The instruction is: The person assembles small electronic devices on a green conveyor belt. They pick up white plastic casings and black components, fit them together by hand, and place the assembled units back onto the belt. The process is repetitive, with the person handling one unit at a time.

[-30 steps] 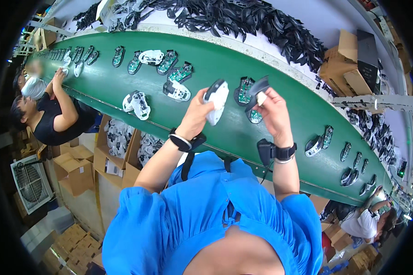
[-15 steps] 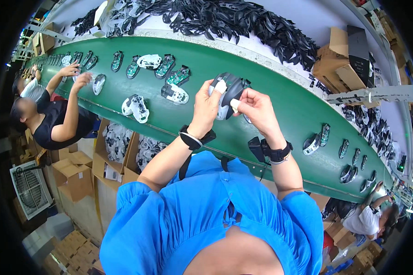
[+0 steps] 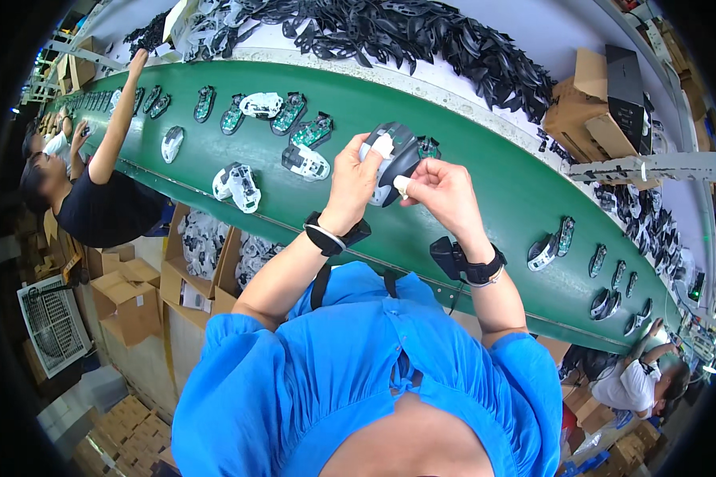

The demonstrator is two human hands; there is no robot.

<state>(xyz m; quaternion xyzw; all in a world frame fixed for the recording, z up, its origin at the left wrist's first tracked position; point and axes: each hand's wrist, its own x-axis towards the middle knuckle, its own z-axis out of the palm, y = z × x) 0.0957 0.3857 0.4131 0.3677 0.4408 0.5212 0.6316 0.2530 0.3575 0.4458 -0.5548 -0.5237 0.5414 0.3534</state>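
A black-and-white computer mouse (image 3: pixel 403 151) is held up over the green conveyor belt. My left hand (image 3: pixel 352 184) is closed round its left side, with a white-covered thumb lying on it. Fingers curled, my right hand (image 3: pixel 447 195) grips the mouse's lower right edge, its thumb also capped in white. What lies under the right fingertips is hidden. Just beyond the mouse, a green circuit board (image 3: pixel 428 148) is partly covered by it. Left of my hands sit a white mouse shell (image 3: pixel 305 161) and a mouse base with a green board (image 3: pixel 312 131).
More mouse parts (image 3: pixel 237 187) lie along the belt (image 3: pixel 485 199) on both sides. Black plastic pieces (image 3: pixel 422 36) are heaped on the far ledge, near a cardboard box (image 3: pixel 585 107). Boxes of white parts (image 3: pixel 203 238) stand below left. Co-workers (image 3: pixel 107 195) are at both ends.
My hands stay on the mouse, which has turned slightly. Parts on the belt have shifted a little to the right. The left co-worker's arm now stretches toward the far ledge.
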